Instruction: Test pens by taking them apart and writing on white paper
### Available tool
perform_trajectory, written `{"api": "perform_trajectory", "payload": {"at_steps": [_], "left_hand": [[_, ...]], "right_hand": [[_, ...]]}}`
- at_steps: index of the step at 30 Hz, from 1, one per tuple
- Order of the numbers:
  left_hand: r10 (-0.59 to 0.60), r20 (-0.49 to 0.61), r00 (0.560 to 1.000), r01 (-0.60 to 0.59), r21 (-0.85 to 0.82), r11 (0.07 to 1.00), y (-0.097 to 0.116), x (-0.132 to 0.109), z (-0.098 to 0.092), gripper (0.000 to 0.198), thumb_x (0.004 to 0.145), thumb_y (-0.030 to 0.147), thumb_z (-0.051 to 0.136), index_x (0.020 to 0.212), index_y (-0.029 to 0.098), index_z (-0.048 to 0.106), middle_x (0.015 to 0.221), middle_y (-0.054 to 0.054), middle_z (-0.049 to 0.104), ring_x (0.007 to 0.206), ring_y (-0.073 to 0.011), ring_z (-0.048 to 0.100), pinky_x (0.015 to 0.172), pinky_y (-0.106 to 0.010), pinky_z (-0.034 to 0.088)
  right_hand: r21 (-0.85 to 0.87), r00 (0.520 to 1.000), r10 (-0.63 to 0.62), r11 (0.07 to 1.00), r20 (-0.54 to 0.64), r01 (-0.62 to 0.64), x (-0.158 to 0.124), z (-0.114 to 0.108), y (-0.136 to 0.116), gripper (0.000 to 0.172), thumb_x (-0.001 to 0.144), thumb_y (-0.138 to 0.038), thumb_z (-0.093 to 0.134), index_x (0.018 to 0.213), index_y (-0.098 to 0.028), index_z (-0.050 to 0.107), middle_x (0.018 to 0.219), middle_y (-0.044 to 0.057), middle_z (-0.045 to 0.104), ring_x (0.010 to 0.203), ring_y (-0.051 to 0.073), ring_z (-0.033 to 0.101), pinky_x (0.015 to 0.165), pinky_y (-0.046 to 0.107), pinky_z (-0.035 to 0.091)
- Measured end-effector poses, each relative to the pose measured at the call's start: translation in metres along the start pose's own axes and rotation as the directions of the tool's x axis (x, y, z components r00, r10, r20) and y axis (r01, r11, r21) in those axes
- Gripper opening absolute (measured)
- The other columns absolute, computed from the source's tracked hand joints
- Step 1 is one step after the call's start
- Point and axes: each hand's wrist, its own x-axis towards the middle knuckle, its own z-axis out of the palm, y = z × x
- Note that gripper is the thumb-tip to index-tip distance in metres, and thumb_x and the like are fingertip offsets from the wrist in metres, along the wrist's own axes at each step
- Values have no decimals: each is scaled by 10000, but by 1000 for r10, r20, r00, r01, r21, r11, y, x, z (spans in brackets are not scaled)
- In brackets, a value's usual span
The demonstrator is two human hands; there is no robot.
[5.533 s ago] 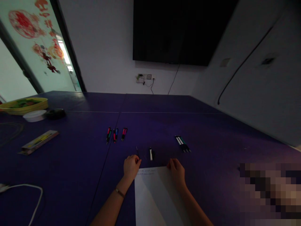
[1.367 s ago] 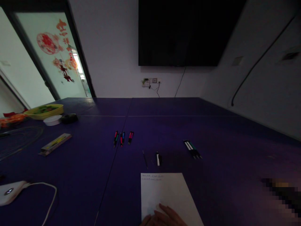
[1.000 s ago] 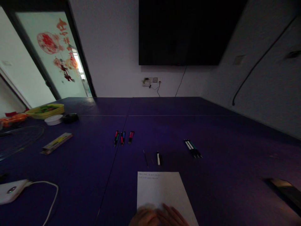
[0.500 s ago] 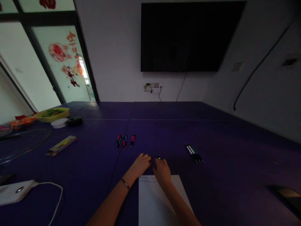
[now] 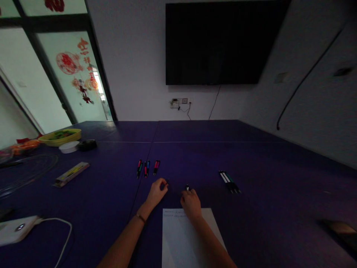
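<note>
My left hand [image 5: 157, 191] is pinched on a small dark thing, too small to name, above the purple table, left of the paper's top edge. My right hand [image 5: 191, 203] is closed over a pen [image 5: 187, 187], whose black and white end shows past the fingers. Beneath my right wrist lies a white sheet of paper [image 5: 178, 238] with lines of writing at its top. Several coloured pens [image 5: 146, 168] lie in small groups beyond my left hand. To the right, white and green pens [image 5: 229, 181] rest side by side.
On the left are a long box [image 5: 71, 174], a white device [image 5: 18, 230] with a cable, a yellow basket [image 5: 60, 141], a white round container [image 5: 69, 147] and a black roll [image 5: 87, 145]. A dark flat object [image 5: 340, 234] lies at the right edge of the table.
My left hand has moved left, away from my right hand, and now shows a pinch with a small dark thing at its fingertips. My right hand has barely moved.
</note>
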Motion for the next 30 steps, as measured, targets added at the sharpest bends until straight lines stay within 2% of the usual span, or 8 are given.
{"api": "perform_trajectory", "payload": {"at_steps": [2, 3, 5, 7, 10, 13, 21, 30], "left_hand": [[-128, -43, 991, 116, -224, 968, 0, -9, 9, 152, 798, 291, 356, 740, 179, 442, 650, 3, 538, 605, -105, 535, 581, -237, 418], [-219, -40, 975, 187, -391, 901, 1, -14, 15, 176, 784, 341, 377, 732, 182, 433, 597, 24, 508, 527, -92, 507, 517, -217, 399], [-319, -6, 948, 260, -567, 781, 2, -22, 25, 240, 728, 421, 451, 704, 183, 428, 510, 65, 431, 403, -61, 403, 419, -188, 328], [-339, 9, 941, 276, -601, 750, 2, -27, 31, 278, 678, 447, 514, 683, 179, 443, 478, 83, 390, 359, -38, 316, 379, -174, 258], [-343, 28, 939, 293, -586, 756, 3, -28, 32, 281, 638, 434, 570, 691, 167, 500, 479, 71, 434, 365, -32, 303, 373, -169, 207], [-333, 41, 942, 306, -512, 802, 2, -27, 31, 272, 615, 416, 595, 687, 155, 567, 462, 47, 483, 371, -44, 323, 377, -179, 212], [-321, -57, 945, 265, -442, 857, 3, -29, 29, 178, 598, 320, 621, 673, 162, 652, 582, -11, 605, 536, -110, 506, 534, -221, 387], [-276, -85, 957, 224, -384, 896, 1, -29, 28, 199, 620, 340, 610, 695, 167, 674, 661, -36, 648, 586, -132, 554, 566, -235, 435]], "right_hand": [[167, 999, 7, 986, -33, -2, -1, -2, 6, 186, 720, -104, 475, 738, -176, 645, 736, 66, 647, 767, 184, 564, 697, 270, 413], [280, 998, 24, 960, -54, -8, -1, -3, 9, 180, 713, -117, 481, 733, -179, 649, 737, 60, 647, 735, 173, 576, 680, 265, 427], [535, 992, 100, 844, -80, -42, -1, -4, 16, 137, 697, -178, 515, 706, -180, 652, 707, 46, 644, 656, 158, 593, 631, 262, 454], [758, 982, 183, 647, -53, -80, -1, -3, 21, 127, 666, -276, 570, 682, -179, 651, 653, 32, 639, 609, 162, 603, 585, 269, 471], [924, 968, 245, 355, 51, -138, -1, -1, 26, 227, 618, -384, 621, 677, -167, 651, 608, 28, 638, 604, 178, 613, 565, 283, 478], [964, 961, 253, 207, 111, -166, 0, -1, 28, 270, 603, -403, 642, 703, -152, 647, 625, 33, 640, 618, 172, 608, 582, 283, 475], [976, 962, 268, 190, 49, -103, 2, -7, 27, 321, 560, -289, 690, 818, -187, 528, 644, -21, 602, 608, 124, 579, 572, 236, 452], [963, 970, 243, 252, 29, -93, 2, -5, 27, 390, 588, -281, 663, 909, -208, 455, 642, -30, 605, 586, 133, 583, 532, 235, 446]]}}
